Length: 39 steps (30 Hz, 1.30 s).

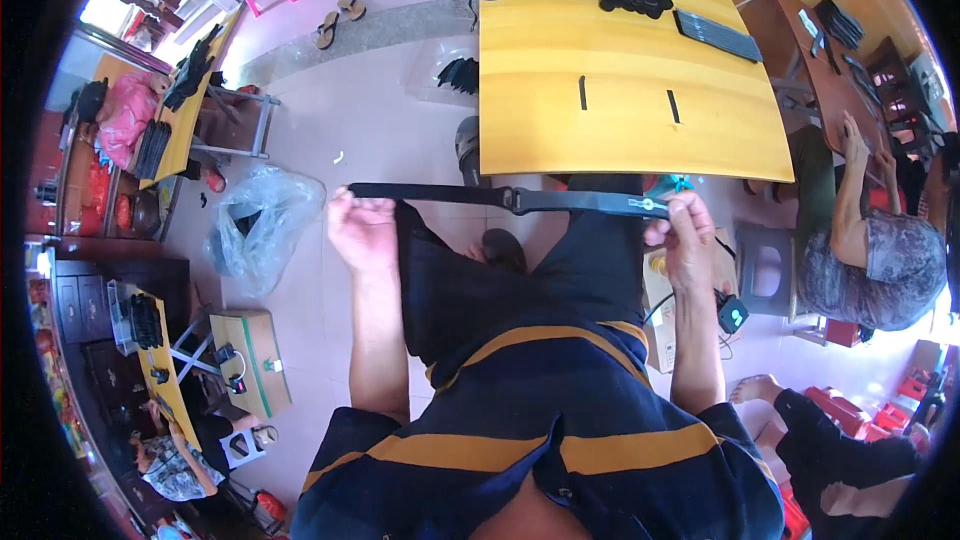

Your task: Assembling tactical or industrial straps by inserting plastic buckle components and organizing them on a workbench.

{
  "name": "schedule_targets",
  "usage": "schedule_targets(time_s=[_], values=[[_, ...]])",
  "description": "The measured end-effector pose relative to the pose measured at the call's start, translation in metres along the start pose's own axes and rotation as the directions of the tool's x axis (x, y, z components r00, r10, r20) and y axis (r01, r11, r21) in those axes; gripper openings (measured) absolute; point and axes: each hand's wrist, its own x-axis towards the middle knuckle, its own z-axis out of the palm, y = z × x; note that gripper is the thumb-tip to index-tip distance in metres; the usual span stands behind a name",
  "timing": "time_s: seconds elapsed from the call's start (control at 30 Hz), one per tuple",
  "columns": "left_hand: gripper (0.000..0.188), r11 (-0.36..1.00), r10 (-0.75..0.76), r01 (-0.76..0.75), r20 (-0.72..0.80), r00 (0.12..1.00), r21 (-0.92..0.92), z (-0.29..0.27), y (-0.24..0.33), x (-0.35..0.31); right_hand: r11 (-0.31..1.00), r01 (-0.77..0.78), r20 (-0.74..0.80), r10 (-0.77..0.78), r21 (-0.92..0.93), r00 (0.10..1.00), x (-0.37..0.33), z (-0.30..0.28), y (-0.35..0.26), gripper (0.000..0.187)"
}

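Two ends of the black buckled strap [545, 201] sit pinched in left hand [364, 233] and right hand [685, 240], so I'd tension evenly, leaving no twist between them.

From my remote seat I see the left forearm [380, 345] and right forearm [697, 345] reaching forward, bare below the sleeves, well apart and roughly parallel. My left hand [364, 232] sits left of the table's [540, 145] near left corner, fingers curled into a grip. My right hand [690, 245] stands just short of the near edge, toward the right corner, thumb and fingers pinched.
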Motion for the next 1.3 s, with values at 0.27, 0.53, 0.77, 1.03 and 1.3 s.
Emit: schedule_targets(time_s=[0.27,0.53,0.77,1.03,1.3], values=[[0.008,0.984,0.126,-0.122,0.026,0.992,-0.133,0.021,0.043,0.056,0.992,0.066,-0.091,-0.057,0.105,0.994,0.011,-0.019,-0.014,0.015],[0.01,0.816,0.287,-0.31,0.124,0.95,0.487,0.071,0.024,0.127,0.989,-0.003,-0.029,0.007,0.149,1.0,-0.004,-0.068,-0.019,0.021],[0.01,0.803,0.02,-0.301,0.481,0.876,0.515,0.205,-0.095,0.149,0.953,-0.215,0.173,0.179,0.214,0.968,-0.004,-0.016,0.044,0.019],[0.009,0.818,-0.26,0.05,0.29,0.921,0.572,0.197,-0.172,0.197,0.945,-0.287,0.18,0.258,0.157,0.949,-0.008,-0.019,0.051,0.019],[0.013,0.432,-0.091,-0.023,0.069,0.993,0.902,0.111,-0.162,0.21,0.955,-0.276,0.162,0.258,0.105,0.953,0.004,-0.029,0.051,0.019]])
